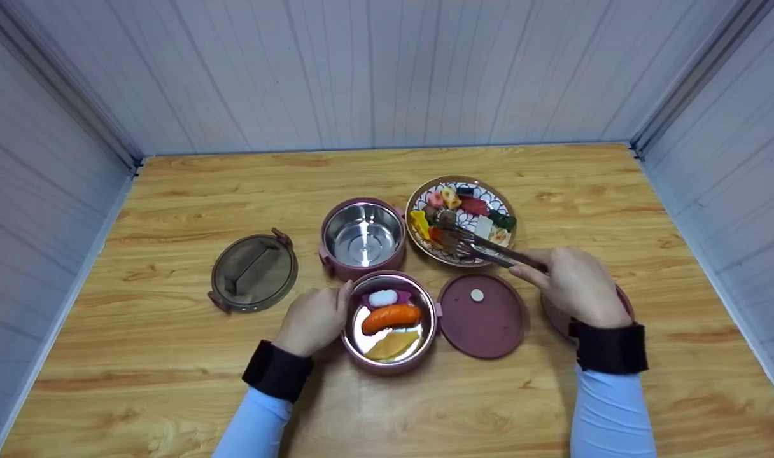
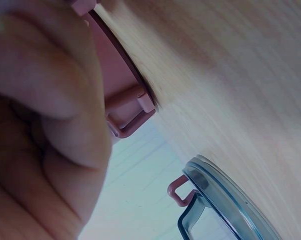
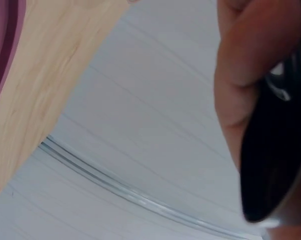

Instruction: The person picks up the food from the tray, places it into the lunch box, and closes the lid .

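Observation:
My left hand [image 1: 315, 320] holds the left edge of a pink-rimmed steel lunch container [image 1: 433, 340], its thumb at the rim. Inside that container lie a sausage [image 1: 392, 317], a flat yellow piece [image 1: 393, 344] and a white oval piece on purple [image 1: 383, 298]. My right hand [image 1: 578, 286] grips a pair of tongs [image 1: 503, 247]. Their tips reach over a patterned plate [image 1: 416, 246] of small food pieces, near a brown round piece [image 1: 447, 219]; whether they touch any piece I cannot tell. In the right wrist view, fingers curl round the tongs' dark, shiny end [image 3: 273, 165].
A second steel-lined container [image 1: 363, 236] stands behind the first, with only its bare bottom showing. To the left lies a handled lid [image 1: 254, 273] with side clips. A round maroon lid [image 1: 482, 318] lies right of the front container. Another pink round item [image 1: 624, 304] is partly under my right hand.

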`<action>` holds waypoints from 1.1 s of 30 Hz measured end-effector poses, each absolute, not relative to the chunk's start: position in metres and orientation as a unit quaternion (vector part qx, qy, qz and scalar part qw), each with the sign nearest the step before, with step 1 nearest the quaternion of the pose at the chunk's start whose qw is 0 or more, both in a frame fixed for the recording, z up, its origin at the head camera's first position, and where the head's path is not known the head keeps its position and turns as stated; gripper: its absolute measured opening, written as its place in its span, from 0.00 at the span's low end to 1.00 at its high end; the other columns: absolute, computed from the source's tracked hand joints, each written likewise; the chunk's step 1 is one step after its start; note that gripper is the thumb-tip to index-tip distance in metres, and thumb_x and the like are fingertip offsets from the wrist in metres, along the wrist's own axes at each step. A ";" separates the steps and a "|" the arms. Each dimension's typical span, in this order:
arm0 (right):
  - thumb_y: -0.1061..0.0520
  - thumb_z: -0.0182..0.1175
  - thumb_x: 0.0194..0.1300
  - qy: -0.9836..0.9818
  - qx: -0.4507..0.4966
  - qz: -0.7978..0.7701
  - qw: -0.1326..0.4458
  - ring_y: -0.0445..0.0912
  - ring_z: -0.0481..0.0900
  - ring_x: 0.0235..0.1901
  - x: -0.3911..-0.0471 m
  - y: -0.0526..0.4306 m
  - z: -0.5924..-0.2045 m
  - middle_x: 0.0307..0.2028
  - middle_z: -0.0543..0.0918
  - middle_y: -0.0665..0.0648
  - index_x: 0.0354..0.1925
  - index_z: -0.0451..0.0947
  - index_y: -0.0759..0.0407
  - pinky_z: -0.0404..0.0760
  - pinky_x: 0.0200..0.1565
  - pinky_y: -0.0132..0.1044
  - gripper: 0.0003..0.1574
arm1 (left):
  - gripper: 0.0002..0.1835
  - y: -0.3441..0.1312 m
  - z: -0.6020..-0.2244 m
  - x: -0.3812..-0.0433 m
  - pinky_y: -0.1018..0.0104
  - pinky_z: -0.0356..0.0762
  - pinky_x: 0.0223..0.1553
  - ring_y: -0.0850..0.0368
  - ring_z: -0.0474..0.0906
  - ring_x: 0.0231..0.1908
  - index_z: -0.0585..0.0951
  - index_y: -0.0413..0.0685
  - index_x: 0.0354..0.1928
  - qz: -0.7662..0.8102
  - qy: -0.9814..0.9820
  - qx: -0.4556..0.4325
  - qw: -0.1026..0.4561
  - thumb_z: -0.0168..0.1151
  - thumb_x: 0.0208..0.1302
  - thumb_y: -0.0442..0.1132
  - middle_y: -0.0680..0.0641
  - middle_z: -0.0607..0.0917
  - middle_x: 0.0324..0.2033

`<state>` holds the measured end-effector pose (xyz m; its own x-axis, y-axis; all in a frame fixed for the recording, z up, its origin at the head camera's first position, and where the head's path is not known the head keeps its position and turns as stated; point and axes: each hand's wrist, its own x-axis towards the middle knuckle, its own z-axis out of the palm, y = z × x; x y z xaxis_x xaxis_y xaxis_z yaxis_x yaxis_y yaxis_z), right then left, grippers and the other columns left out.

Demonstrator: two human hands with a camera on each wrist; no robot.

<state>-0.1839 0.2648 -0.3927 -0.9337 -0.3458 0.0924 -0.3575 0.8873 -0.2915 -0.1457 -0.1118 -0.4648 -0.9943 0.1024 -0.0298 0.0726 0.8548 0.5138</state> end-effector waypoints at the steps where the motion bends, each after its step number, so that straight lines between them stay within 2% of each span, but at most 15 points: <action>1: 0.42 0.62 0.68 -0.971 0.181 0.157 0.022 0.45 0.69 0.19 -0.183 0.266 -0.392 0.21 0.77 0.48 0.43 0.88 0.52 0.63 0.23 0.40 0.18 | 0.29 -0.112 -0.465 -0.146 0.52 0.70 0.26 0.47 0.74 0.20 0.65 0.51 0.14 0.267 0.962 0.045 0.029 0.41 0.79 0.50 0.46 0.73 0.16; 5: 0.41 0.61 0.69 -0.970 0.176 0.168 0.024 0.44 0.66 0.17 -0.180 0.269 -0.387 0.20 0.77 0.48 0.50 0.87 0.54 0.61 0.21 0.39 0.23 | 0.29 -0.112 -0.464 -0.145 0.52 0.69 0.26 0.47 0.73 0.19 0.65 0.52 0.14 0.269 0.962 0.044 0.031 0.41 0.79 0.50 0.46 0.72 0.15; 10: 0.43 0.64 0.66 -0.956 0.222 0.184 0.046 0.39 0.61 0.14 -0.174 0.267 -0.381 0.20 0.77 0.47 0.51 0.87 0.53 0.59 0.18 0.36 0.21 | 0.30 -0.112 -0.464 -0.145 0.50 0.71 0.26 0.44 0.76 0.21 0.66 0.52 0.13 0.267 0.962 0.050 0.024 0.41 0.79 0.50 0.46 0.73 0.16; 16: 0.42 0.66 0.64 -0.929 0.306 0.210 0.015 0.34 0.72 0.20 -0.162 0.252 -0.372 0.30 0.85 0.42 0.50 0.87 0.48 0.71 0.22 0.32 0.20 | 0.30 -0.112 -0.464 -0.146 0.50 0.72 0.27 0.45 0.77 0.22 0.66 0.52 0.14 0.268 0.962 0.048 0.026 0.40 0.79 0.50 0.46 0.73 0.16; 20: 0.42 0.68 0.62 -0.921 0.337 0.192 -0.032 0.34 0.72 0.22 -0.155 0.237 -0.373 0.30 0.84 0.41 0.48 0.88 0.48 0.70 0.22 0.31 0.19 | 0.30 -0.112 -0.465 -0.146 0.48 0.73 0.29 0.42 0.79 0.24 0.66 0.52 0.14 0.267 0.962 0.049 0.026 0.40 0.80 0.51 0.46 0.74 0.16; 25: 0.40 0.68 0.60 -0.917 0.359 0.156 -0.075 0.34 0.76 0.27 -0.151 0.219 -0.377 0.35 0.87 0.41 0.46 0.89 0.43 0.74 0.27 0.33 0.18 | 0.30 -0.112 -0.465 -0.146 0.46 0.74 0.30 0.41 0.80 0.25 0.65 0.52 0.14 0.265 0.963 0.050 0.023 0.40 0.80 0.50 0.46 0.75 0.17; 28: 0.41 0.69 0.59 -0.913 0.375 0.143 -0.078 0.35 0.79 0.29 -0.149 0.210 -0.379 0.33 0.86 0.40 0.46 0.88 0.41 0.76 0.27 0.36 0.16 | 0.30 -0.112 -0.465 -0.146 0.47 0.74 0.29 0.41 0.79 0.24 0.65 0.52 0.13 0.265 0.963 0.049 0.023 0.40 0.79 0.50 0.45 0.75 0.17; 33: 0.42 0.70 0.59 -0.915 0.381 0.118 -0.068 0.38 0.81 0.30 -0.148 0.199 -0.384 0.30 0.84 0.42 0.47 0.88 0.43 0.77 0.28 0.39 0.17 | 0.30 -0.112 -0.465 -0.145 0.47 0.73 0.28 0.42 0.78 0.22 0.65 0.52 0.14 0.264 0.963 0.053 0.021 0.40 0.80 0.50 0.46 0.74 0.16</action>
